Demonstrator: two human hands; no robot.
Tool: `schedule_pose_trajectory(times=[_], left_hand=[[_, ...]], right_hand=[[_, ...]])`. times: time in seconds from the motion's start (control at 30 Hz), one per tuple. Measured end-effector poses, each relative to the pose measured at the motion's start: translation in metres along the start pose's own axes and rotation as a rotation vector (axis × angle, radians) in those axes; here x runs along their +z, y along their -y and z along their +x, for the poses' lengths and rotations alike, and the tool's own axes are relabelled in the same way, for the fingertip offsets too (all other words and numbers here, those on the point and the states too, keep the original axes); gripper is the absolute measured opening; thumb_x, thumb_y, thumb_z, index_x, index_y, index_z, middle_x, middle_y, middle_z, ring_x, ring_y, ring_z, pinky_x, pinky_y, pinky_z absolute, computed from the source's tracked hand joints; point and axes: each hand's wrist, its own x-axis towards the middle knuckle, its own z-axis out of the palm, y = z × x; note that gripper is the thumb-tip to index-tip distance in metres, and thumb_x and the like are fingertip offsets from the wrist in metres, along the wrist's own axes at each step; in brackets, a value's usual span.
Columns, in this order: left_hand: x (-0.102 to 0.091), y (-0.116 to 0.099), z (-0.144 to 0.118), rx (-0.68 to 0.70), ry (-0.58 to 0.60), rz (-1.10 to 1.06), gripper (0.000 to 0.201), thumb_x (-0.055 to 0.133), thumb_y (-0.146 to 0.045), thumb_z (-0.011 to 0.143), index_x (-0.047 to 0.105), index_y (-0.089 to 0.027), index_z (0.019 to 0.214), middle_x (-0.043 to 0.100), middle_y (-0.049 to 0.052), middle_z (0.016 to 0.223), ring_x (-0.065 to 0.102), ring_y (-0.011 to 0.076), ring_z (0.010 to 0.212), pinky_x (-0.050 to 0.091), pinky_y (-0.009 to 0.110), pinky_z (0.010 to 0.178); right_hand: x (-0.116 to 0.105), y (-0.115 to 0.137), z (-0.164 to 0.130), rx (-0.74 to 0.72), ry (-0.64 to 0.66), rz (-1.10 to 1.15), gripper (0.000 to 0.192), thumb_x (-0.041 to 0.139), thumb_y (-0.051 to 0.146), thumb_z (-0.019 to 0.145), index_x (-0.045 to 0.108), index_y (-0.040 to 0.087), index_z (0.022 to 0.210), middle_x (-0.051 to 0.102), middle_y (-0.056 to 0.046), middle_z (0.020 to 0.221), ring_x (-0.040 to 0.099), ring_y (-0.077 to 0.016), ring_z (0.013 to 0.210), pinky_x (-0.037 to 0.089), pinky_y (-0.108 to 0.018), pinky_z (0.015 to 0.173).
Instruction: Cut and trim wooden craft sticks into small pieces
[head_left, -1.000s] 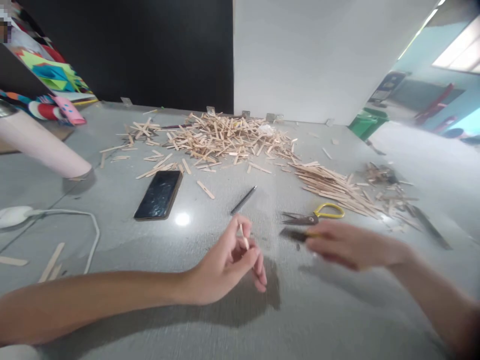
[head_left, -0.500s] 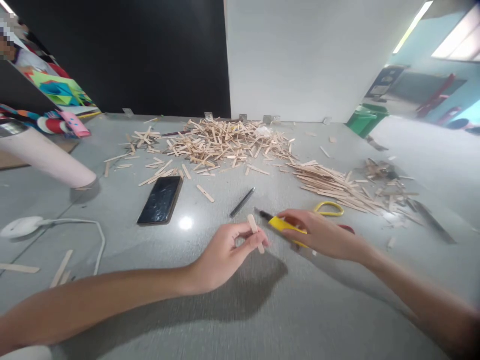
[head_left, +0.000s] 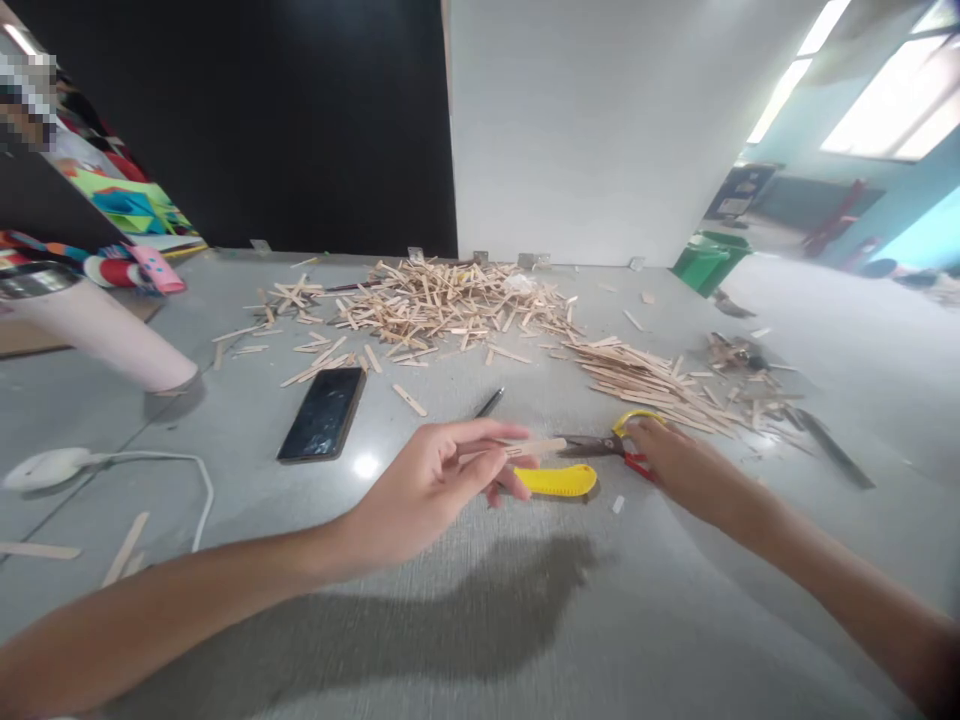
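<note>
My left hand (head_left: 439, 482) pinches a short wooden craft stick (head_left: 537, 447) between thumb and fingers, holding it level just above the table. A yellow utility knife (head_left: 559, 481) lies on the table right under that stick, with no hand on it. My right hand (head_left: 679, 466) is to the right, its fingers curled over the red and yellow handles of a pair of scissors (head_left: 600, 443). The scissors lie flat with the blades pointing left toward the stick.
A black phone (head_left: 324, 413) and a dark pen (head_left: 489, 402) lie ahead of my left hand. A big heap of sticks (head_left: 450, 300) sits at the back, a neater bundle (head_left: 645, 375) and scraps (head_left: 739, 355) at right. A pink cylinder (head_left: 105, 335) and white cable (head_left: 180, 462) are left.
My right hand set the yellow knife down on the table and moved right onto the scissors. My left hand turned the stick from upright to level.
</note>
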Motion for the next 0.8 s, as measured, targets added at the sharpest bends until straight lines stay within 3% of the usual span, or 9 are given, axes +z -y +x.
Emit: schedule_pose_trajectory(times=[0.13,0.23,0.3,0.4,0.53,0.6,0.63,0.7,0.8], left_hand=[[-0.005,-0.015,-0.005,0.012,-0.049,0.114,0.031,0.062,-0.045,0.109,0.07,-0.016,0.114,0.082,0.01,0.102,0.077,0.0169,0.076,0.055,0.026,0.063],[-0.007,-0.026,-0.008,0.023,-0.096,0.193,0.032,0.06,-0.047,0.11,0.068,-0.017,0.105,0.077,0.002,0.082,0.068,0.0111,0.059,0.047,0.021,0.052],[-0.006,-0.032,-0.01,0.039,-0.123,0.209,0.032,0.055,-0.047,0.112,0.065,-0.018,0.104,0.072,-0.002,0.073,0.063,0.0094,0.053,0.044,0.02,0.049],[-0.001,-0.039,-0.011,0.088,-0.145,0.161,0.027,0.048,-0.043,0.114,0.059,-0.02,0.111,0.067,-0.005,0.072,0.06,0.0085,0.052,0.046,0.02,0.05],[0.004,-0.041,-0.008,0.129,-0.148,0.129,0.024,0.048,-0.044,0.115,0.056,-0.021,0.116,0.073,-0.003,0.082,0.063,0.008,0.054,0.046,0.019,0.05],[0.004,-0.039,-0.006,0.147,-0.192,0.167,0.028,0.049,-0.045,0.114,0.059,-0.019,0.111,0.075,-0.001,0.085,0.063,0.0075,0.052,0.042,0.019,0.048],[0.004,-0.038,-0.005,0.163,-0.217,0.185,0.03,0.049,-0.045,0.114,0.06,-0.018,0.107,0.074,-0.001,0.084,0.062,0.0072,0.051,0.041,0.019,0.047],[0.004,-0.035,-0.004,0.175,-0.248,0.205,0.034,0.049,-0.047,0.114,0.062,-0.018,0.101,0.073,-0.001,0.08,0.06,0.0074,0.05,0.041,0.02,0.048],[0.007,-0.03,-0.006,0.12,-0.215,0.218,0.038,0.047,-0.051,0.114,0.062,-0.019,0.1,0.07,-0.002,0.074,0.058,0.009,0.05,0.043,0.021,0.049]], right_hand=[[-0.002,-0.014,0.01,0.071,-0.035,0.103,0.018,0.057,0.006,0.091,0.068,0.018,0.099,0.074,-0.018,0.105,0.071,-0.0333,0.096,0.051,-0.04,0.081],[-0.011,-0.02,0.017,0.168,-0.117,0.219,0.009,0.066,0.013,0.082,0.061,0.02,0.082,0.072,-0.016,0.093,0.068,-0.0328,0.092,0.05,-0.038,0.076],[-0.019,-0.015,0.018,0.23,-0.175,0.342,0.012,0.066,0.025,0.086,0.057,0.022,0.079,0.069,-0.012,0.084,0.066,-0.0286,0.081,0.05,-0.036,0.068],[-0.033,0.012,0.013,0.22,-0.184,0.612,0.037,0.049,0.055,0.102,0.053,0.024,0.081,0.058,-0.002,0.067,0.056,-0.0195,0.056,0.052,-0.032,0.055],[-0.039,0.074,-0.005,0.017,-0.109,0.976,0.067,0.025,0.084,0.102,0.056,0.024,0.097,0.048,0.004,0.07,0.05,-0.0164,0.058,0.064,-0.038,0.073],[-0.034,0.103,-0.015,-0.161,-0.047,1.445,0.067,0.033,0.086,0.1,0.058,0.024,0.102,0.044,0.004,0.077,0.046,-0.0161,0.062,0.063,-0.045,0.086],[-0.03,0.116,-0.019,-0.214,-0.022,1.571,0.066,0.037,0.085,0.1,0.059,0.024,0.101,0.046,0.003,0.083,0.044,-0.015,0.063,0.062,-0.046,0.088],[-0.022,0.133,-0.027,-0.273,-0.021,1.626,0.065,0.045,0.084,0.099,0.062,0.022,0.107,0.054,-0.001,0.093,0.049,-0.0165,0.071,0.059,-0.046,0.09],[-0.014,0.146,-0.034,-0.318,-0.023,1.471,0.057,0.052,0.076,0.102,0.064,0.021,0.109,0.061,-0.007,0.099,0.057,-0.0218,0.083,0.056,-0.041,0.081]])
